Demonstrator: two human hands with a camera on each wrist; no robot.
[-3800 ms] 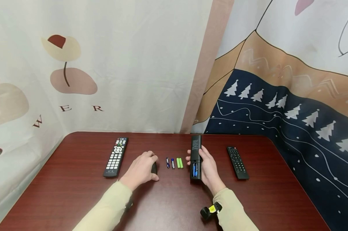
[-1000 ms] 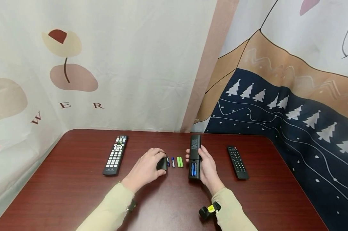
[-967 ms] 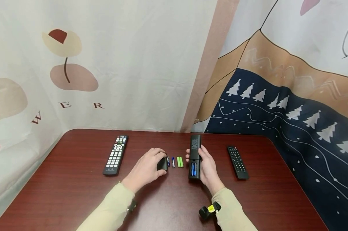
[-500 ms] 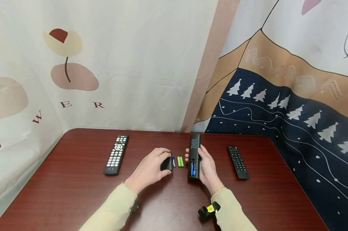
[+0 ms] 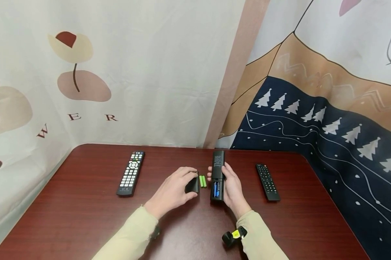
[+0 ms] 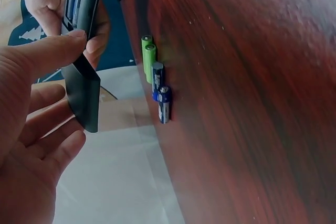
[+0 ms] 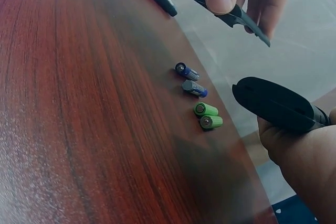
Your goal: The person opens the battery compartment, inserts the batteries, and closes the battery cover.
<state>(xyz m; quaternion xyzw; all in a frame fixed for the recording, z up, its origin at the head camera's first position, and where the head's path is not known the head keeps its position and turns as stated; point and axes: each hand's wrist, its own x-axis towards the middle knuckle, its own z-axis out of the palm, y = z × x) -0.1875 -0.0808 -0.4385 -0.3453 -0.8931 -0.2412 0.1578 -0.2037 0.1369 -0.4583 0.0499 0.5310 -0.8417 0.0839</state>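
In my right hand [image 5: 233, 186] I grip a black remote control [image 5: 218, 164], its back facing up and its battery bay open at the near end. Blue batteries [image 5: 216, 189] lie in that bay. My left hand [image 5: 172, 189] pinches a black battery cover [image 6: 83, 98] between thumb and fingers, a short way left of the remote in the head view. Two green batteries [image 5: 202, 181] lie on the table between the hands. Two blue-and-silver batteries [image 7: 191, 80] lie beside them, hidden behind the left hand and cover in the head view.
A large black remote with white buttons [image 5: 131, 174] lies on the left of the brown table [image 5: 85, 202]. A smaller black remote [image 5: 267, 183] lies on the right. Printed curtains [image 5: 156, 72] hang behind the table's far edge.
My left hand has moved right with the battery cover, toward the held remote, and now blocks the blue-and-silver batteries in the head view. My right hand has stayed nearly still.
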